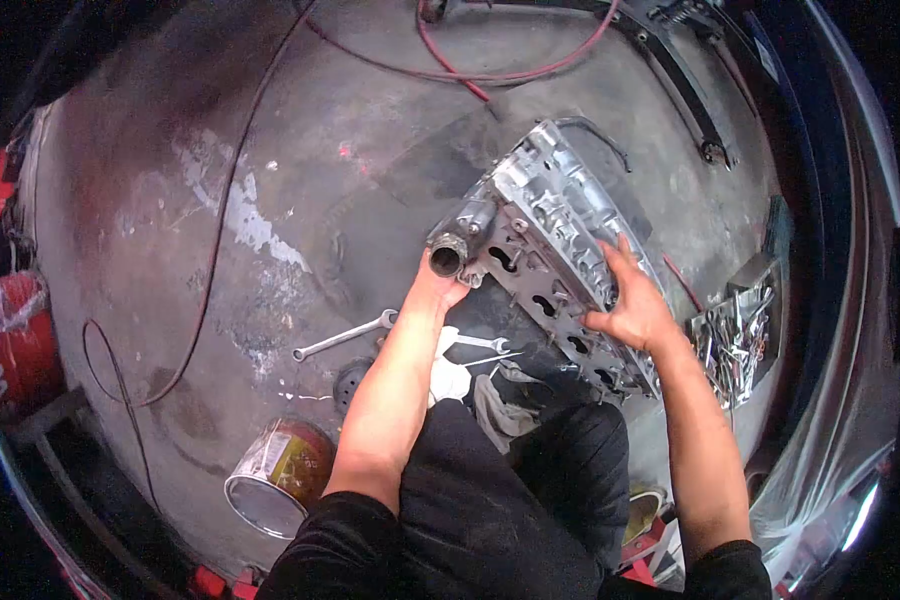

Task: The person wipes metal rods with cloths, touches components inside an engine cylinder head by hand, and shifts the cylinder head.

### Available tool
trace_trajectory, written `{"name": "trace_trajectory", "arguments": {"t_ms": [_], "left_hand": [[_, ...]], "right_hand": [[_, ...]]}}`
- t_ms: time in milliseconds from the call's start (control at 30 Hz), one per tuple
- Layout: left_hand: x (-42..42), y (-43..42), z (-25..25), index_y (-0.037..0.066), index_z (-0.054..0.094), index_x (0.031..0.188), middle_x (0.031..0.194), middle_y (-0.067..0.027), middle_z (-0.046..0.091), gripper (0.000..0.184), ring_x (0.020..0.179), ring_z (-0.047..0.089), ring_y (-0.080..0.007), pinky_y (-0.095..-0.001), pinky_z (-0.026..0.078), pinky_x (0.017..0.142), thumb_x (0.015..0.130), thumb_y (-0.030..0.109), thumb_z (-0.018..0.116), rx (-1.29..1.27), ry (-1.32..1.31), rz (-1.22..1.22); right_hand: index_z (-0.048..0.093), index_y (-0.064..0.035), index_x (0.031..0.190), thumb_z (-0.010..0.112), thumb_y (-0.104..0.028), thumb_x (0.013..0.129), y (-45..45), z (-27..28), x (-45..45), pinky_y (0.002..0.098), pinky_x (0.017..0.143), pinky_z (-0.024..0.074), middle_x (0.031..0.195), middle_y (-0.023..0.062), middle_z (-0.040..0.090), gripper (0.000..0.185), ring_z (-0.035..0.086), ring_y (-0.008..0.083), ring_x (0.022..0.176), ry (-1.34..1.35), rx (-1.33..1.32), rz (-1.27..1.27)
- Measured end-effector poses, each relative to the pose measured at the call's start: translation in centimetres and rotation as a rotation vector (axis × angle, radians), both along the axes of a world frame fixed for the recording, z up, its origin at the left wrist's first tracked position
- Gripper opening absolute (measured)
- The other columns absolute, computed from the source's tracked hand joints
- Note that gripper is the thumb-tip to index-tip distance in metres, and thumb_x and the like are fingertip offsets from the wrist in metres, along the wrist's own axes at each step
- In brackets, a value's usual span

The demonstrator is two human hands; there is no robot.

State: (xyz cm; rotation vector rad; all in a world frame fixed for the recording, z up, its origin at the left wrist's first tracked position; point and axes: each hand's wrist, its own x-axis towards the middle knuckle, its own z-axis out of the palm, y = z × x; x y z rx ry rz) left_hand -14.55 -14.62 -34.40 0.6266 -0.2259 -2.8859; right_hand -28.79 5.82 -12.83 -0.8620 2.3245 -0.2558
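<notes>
A bare-metal engine cylinder head (548, 235) stands tilted in front of my knees, its row of ports turned toward me. At its left end is a tubular metal housing (470, 213) with a round open mouth. My left hand (446, 284) holds this housing from below, its fingers partly hidden. I cannot tell whether the housing is fastened to the head. Across the right side of the cylinder head, my right hand (634, 305) grips with the thumb on the near face and the fingers over the top.
Wrenches (345, 335) and a grey rag (505, 405) lie near my legs. A tray of metal parts (735, 335) sits at right, a tin can (282, 475) at lower left. A dark hose (225, 210) and red hose (510, 78) cross the floor. A red container (15, 340) stands far left.
</notes>
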Motion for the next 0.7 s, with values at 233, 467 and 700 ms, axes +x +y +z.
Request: {"name": "trace_trajectory", "arguments": {"t_ms": [233, 467, 700], "left_hand": [[-2.5, 0.7, 0.0, 0.007, 0.062, 0.120, 0.119, -0.0108, 0.065, 0.033, 0.108, 0.063, -0.0253, -0.0415, 0.053, 0.094, 0.098, 0.026, 0.047, 0.191, -0.187, 0.259], [0.6, 0.3, 6.7, 0.005, 0.054, 0.130, 0.134, -0.0116, 0.055, 0.034, 0.116, 0.058, -0.0258, -0.0418, 0.050, 0.099, 0.100, 0.018, 0.046, 0.234, -0.262, 0.084], [0.2, -0.1, 2.2, 0.007, 0.059, 0.123, 0.120, -0.0102, 0.064, 0.032, 0.111, 0.060, -0.0248, -0.0411, 0.049, 0.096, 0.103, 0.024, 0.040, 0.309, -0.079, 0.234]], "right_hand": [[0.036, -0.0120, 0.149, 0.081, -0.028, 0.053, 0.0, -0.1, -0.2, 0.0449, 0.114, 0.0338, 0.154, 0.0360, 0.020, 0.107, 0.037, 0.0480, 0.137, 0.006, 0.023, 0.010], [0.036, -0.0113, 0.149, 0.080, -0.029, 0.054, -0.1, 0.0, 0.2, 0.0487, 0.116, 0.0289, 0.154, 0.0357, 0.018, 0.106, 0.036, 0.0473, 0.138, 0.009, 0.008, -0.005], [0.033, -0.0128, 0.150, 0.079, -0.031, 0.057, -0.4, 0.1, 0.8, 0.0603, 0.116, 0.0196, 0.154, 0.0356, 0.018, 0.106, 0.032, 0.0465, 0.141, 0.013, 0.049, -0.013]]}}
